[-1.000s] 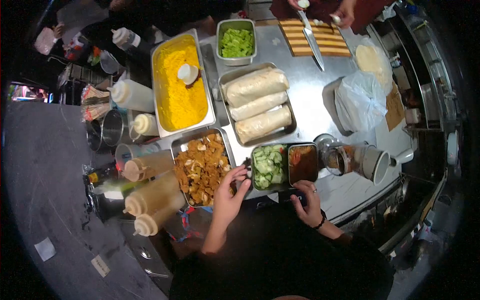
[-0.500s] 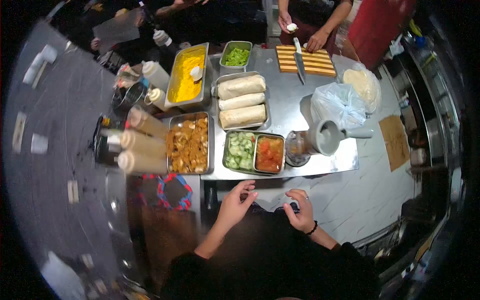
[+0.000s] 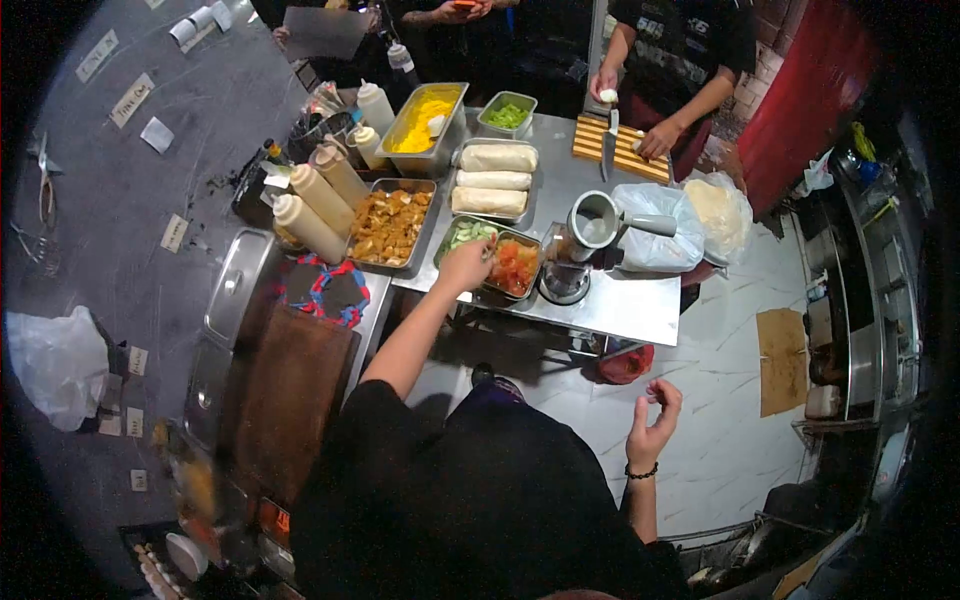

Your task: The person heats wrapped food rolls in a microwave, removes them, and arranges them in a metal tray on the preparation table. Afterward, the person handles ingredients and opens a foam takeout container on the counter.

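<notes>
My left hand (image 3: 466, 266) reaches over a steel tray split between sliced cucumber (image 3: 468, 232) and chopped tomato (image 3: 516, 266). Its fingers are drawn together at the divider, and what lies between them, if anything, is hidden. Part of the cucumber is covered by this hand. My right hand (image 3: 655, 418), with a dark bracelet at the wrist, hangs raised over the floor beside the table. Its fingers are loosely curled, apart from the thumb, with nothing in them. Beyond the tray lie three rolled wraps (image 3: 493, 180) in a steel pan. A pan of browned chicken pieces (image 3: 392, 225) stands left.
Squeeze bottles (image 3: 308, 225) flank the chicken. Behind are yellow food (image 3: 424, 122) and chopped greens (image 3: 507, 115). Right of the tray stands a jar with a grey-handled cup (image 3: 594, 220), near plastic bags (image 3: 655, 230). A co-worker's hands work at a striped board (image 3: 590, 140) with a knife (image 3: 609, 145).
My left hand has moved forward from the table's front edge to the vegetable tray. My right hand has moved right, away from the table. The view has shifted and shows more floor.
</notes>
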### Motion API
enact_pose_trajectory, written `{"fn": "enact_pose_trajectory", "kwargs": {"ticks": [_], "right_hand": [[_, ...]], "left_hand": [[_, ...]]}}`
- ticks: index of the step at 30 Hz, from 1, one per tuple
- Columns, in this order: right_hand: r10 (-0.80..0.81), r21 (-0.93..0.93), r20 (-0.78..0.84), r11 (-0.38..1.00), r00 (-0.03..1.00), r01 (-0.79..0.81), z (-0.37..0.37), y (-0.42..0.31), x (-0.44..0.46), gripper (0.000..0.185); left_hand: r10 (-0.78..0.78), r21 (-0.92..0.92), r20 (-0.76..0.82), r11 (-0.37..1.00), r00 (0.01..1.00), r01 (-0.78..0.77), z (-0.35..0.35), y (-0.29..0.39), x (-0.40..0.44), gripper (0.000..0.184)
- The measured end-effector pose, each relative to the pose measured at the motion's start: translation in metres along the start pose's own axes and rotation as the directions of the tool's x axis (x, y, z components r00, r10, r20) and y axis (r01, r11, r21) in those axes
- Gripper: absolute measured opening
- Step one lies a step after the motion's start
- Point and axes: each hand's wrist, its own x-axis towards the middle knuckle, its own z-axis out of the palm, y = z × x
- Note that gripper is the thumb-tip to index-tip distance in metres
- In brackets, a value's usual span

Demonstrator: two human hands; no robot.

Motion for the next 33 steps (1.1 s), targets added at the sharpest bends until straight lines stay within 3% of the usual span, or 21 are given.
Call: {"fn": "enact_pose_trajectory", "kwargs": {"ticks": [2,4,6,8,10,11,13,15,16,18,19,21,24,25,27,29,31,33], "right_hand": [[0.180,0.176,-0.164,0.973,0.970,-0.150,0.003,0.001,-0.007,0.031],[0.248,0.200,-0.179,0.957,0.952,-0.212,0.006,0.009,-0.016,0.031],[0.324,0.120,-0.095,0.942,0.941,-0.312,0.013,0.020,-0.025,0.031],[0.315,0.042,-0.080,0.949,0.946,-0.313,0.021,0.052,-0.041,0.032],[0.402,-0.187,-0.007,0.899,0.915,-0.396,0.026,0.092,-0.063,0.034],[0.408,-0.192,-0.011,0.895,0.913,-0.402,0.030,0.111,-0.077,0.034],[0.640,-0.224,-0.131,0.724,0.757,-0.652,0.038,0.143,-0.115,0.033],[0.692,-0.372,-0.181,0.610,0.699,-0.700,0.042,0.165,-0.155,0.039],[0.696,-0.384,-0.188,0.597,0.693,-0.704,0.043,0.182,-0.186,0.039],[0.826,-0.519,-0.157,0.397,0.541,-0.757,0.046,0.206,-0.232,0.038],[0.830,-0.526,-0.158,0.388,0.535,-0.757,0.052,0.199,-0.231,0.038],[0.942,-0.402,-0.146,0.224,0.303,-0.888,0.064,0.180,-0.234,0.041],[0.931,-0.425,-0.113,0.271,0.348,-0.864,0.089,0.195,-0.248,0.044],[0.987,-0.075,-0.059,0.143,0.147,-0.987,0.089,0.238,-0.274,0.045],[0.952,-0.443,0.035,0.287,0.303,-0.849,0.095,0.197,-0.209,0.047],[0.872,-0.398,0.103,0.477,0.478,-0.784,0.098,0.211,-0.188,0.049],[0.905,-0.453,0.033,0.392,0.425,-0.801,0.101,0.188,-0.129,0.046],[0.853,-0.346,0.003,0.491,0.523,-0.799,0.101,0.192,-0.100,0.041]], "left_hand": [[0.092,0.073,-0.085,0.994,0.992,-0.085,0.018,-0.038,0.047,0.030],[0.184,0.140,-0.147,0.977,0.972,-0.164,0.018,-0.047,0.078,0.025],[0.115,0.229,-0.113,0.970,0.987,-0.086,0.012,-0.053,0.101,0.024],[0.147,0.219,-0.109,0.968,0.983,-0.120,0.015,-0.060,0.124,0.026],[0.164,0.238,-0.030,0.959,0.986,-0.152,0.018,-0.063,0.153,0.033],[0.242,0.238,-0.009,0.943,0.970,-0.233,0.023,-0.068,0.164,0.034],[0.299,0.241,0.060,0.921,0.952,-0.305,0.028,-0.075,0.180,0.038],[0.350,0.232,0.185,0.893,0.918,-0.386,0.032,-0.080,0.195,0.056],[0.352,0.216,0.195,0.895,0.915,-0.390,0.033,-0.082,0.200,0.056],[0.427,0.193,0.255,0.857,0.868,-0.478,0.029,-0.086,0.205,0.060],[0.425,0.185,0.261,0.859,0.867,-0.477,0.030,-0.090,0.207,0.060],[0.482,0.211,0.258,0.817,0.837,-0.536,0.031,-0.092,0.204,0.063],[0.494,0.230,0.264,0.802,0.828,-0.551,0.031,-0.090,0.206,0.065],[0.502,0.255,0.281,0.783,0.818,-0.568,0.031,-0.091,0.209,0.063],[0.513,0.253,0.279,0.776,0.812,-0.577,0.030,-0.091,0.212,0.063],[0.526,0.247,0.253,0.777,0.812,-0.580,0.033,-0.095,0.210,0.063],[0.496,0.218,0.284,0.800,0.821,-0.559,0.029,-0.092,0.206,0.062],[0.484,0.195,0.313,0.809,0.817,-0.554,0.019,-0.089,0.213,0.061]]}}
